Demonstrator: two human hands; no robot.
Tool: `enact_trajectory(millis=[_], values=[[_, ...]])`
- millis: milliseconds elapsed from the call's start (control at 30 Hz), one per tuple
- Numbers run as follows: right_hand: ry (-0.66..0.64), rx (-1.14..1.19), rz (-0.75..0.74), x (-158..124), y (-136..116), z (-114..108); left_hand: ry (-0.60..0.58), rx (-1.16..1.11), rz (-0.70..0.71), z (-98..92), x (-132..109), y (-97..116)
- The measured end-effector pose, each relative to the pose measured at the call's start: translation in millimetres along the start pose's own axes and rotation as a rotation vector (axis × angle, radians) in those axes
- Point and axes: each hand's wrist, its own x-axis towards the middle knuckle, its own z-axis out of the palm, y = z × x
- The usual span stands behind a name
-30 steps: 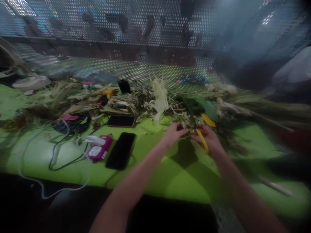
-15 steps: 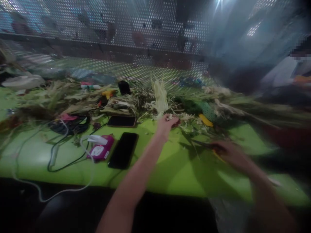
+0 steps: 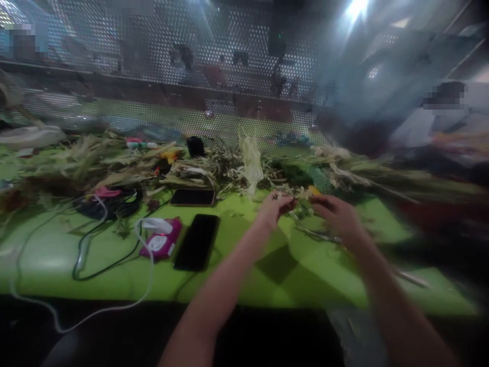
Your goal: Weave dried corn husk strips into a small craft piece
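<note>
Over the green table [image 3: 237, 270], my left hand [image 3: 277, 205] has its fingers closed around small whitish flower-like pieces [image 3: 278, 195]. Facing it on the right, my right hand [image 3: 336, 214] reaches in with its fingertips at thin plant bits; whether they grip anything is too blurred to tell. Under the right hand lie scissors [image 3: 319, 234], their blades pointing left and their handles partly hidden. Behind the left hand a pale, upright husk-like piece [image 3: 252, 163] stands among dried stems.
Two dark phones [image 3: 196, 242] [image 3: 193, 197], a magenta tissue pack [image 3: 162, 239] and cables [image 3: 103, 260] lie at left. Dried plant material [image 3: 103, 158] stretches along the back before a perforated screen [image 3: 229, 102]. A person [image 3: 443, 122] is at far right.
My right hand has let go of the scissors, which now lie on the table, and has moved up and left towards my left hand. The left hand is slightly further right.
</note>
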Motion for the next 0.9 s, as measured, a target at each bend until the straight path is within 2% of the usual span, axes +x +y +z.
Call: enact_trajectory(millis=[67, 133, 233, 333, 433, 600, 700, 800, 900], values=[[0.023, 0.127, 0.032, 11, -13, 22, -0.004, 0.014, -0.002, -0.7, 0, -2], [0.099, 0.218, 0.064, 18, -19, 34, -0.020, 0.057, -0.002, -3.0, 2, -3], [0.189, 0.305, 0.086, 22, -19, 42, -0.068, 0.237, 0.052, -7.6, 6, -2], [0.207, 0.331, 0.073, 21, -14, 45, -0.142, 0.495, 0.178, -10.4, 9, 0], [0.228, 0.326, 0.058, 20, -9, 48, -0.195, 0.606, 0.203, -9.9, 9, -1], [0.271, 0.258, 0.030, 16, -4, 52, -0.142, 0.509, 0.194, -8.5, 10, -7], [0.280, 0.236, -0.021, 12, -3, 52, -0.093, 0.388, 0.143, -8.5, 11, -12], [0.269, 0.240, -0.063, 9, 1, 53, -0.060, 0.292, 0.107, -7.7, 10, -14], [0.237, 0.249, -0.043, 8, 7, 54, -0.045, 0.275, 0.115, -6.6, 6, -12]])
